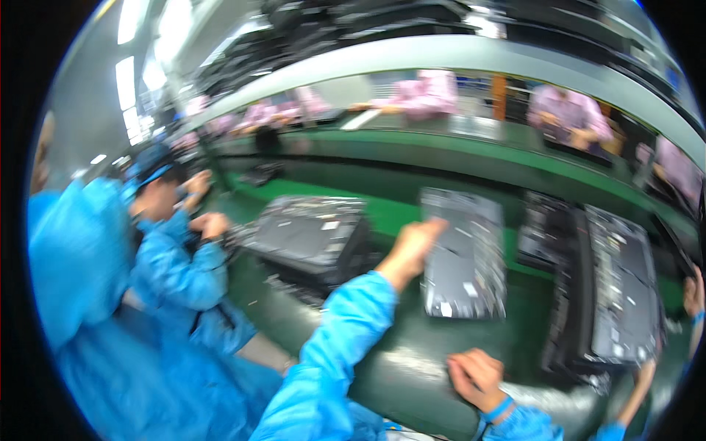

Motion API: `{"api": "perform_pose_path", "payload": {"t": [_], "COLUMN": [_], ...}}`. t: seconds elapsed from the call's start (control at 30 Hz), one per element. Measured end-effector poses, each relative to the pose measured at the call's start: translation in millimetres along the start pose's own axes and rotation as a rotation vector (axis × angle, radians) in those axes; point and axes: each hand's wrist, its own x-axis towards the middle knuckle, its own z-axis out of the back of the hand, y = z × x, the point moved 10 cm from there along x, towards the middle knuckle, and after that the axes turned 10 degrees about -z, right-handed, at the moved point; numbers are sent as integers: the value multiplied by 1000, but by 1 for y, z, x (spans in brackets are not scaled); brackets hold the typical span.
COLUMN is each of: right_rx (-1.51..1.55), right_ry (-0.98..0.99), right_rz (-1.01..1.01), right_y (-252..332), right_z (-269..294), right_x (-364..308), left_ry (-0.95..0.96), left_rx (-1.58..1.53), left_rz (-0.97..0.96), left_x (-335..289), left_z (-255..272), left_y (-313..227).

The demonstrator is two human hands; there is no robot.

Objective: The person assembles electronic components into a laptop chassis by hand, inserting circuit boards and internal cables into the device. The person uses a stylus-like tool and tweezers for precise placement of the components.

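Note:
My left hand [413,251] is closed on the left edge of a flat dark grey panel [463,257] in shiny clear film, its thumb lying over the top. Small white labels show near the panel's lower end. Motion blur hides whether the panel touches the bench. Nearer to me, my right hand [478,376], with a blue wristband, is loosely curled above the bench, apart from the panel. Nothing shows in its fingers.
Stacks of similar panels stand left [312,231] and right [621,287] on the dark green bench [412,349]. A blue-clad co-worker [176,257] sits at left; another person's hand [695,292] reaches in at right. A pale shelf edge [441,55] crosses above.

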Motion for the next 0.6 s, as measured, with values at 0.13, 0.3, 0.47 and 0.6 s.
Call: {"api": "perform_pose_path", "payload": {"t": [0.13,0.3,0.47,0.6], "right_rx": [108,90,32,76], "right_ry": [-42,-15,-48,-16], "right_rz": [-118,-97,-166,-122], "right_y": [-19,-11,-40,-22], "right_z": [-12,-15,-4,-11], "right_x": [5,-1,-4,2], "left_ry": [-386,-1094,-374,-55], "left_rx": [-92,535,1422,1243], "left_rz": [-80,139,-945,56], "left_x": [70,106,70,73], "left_z": [69,148,-98,-127], "left_y": [33,60,25,98]}}
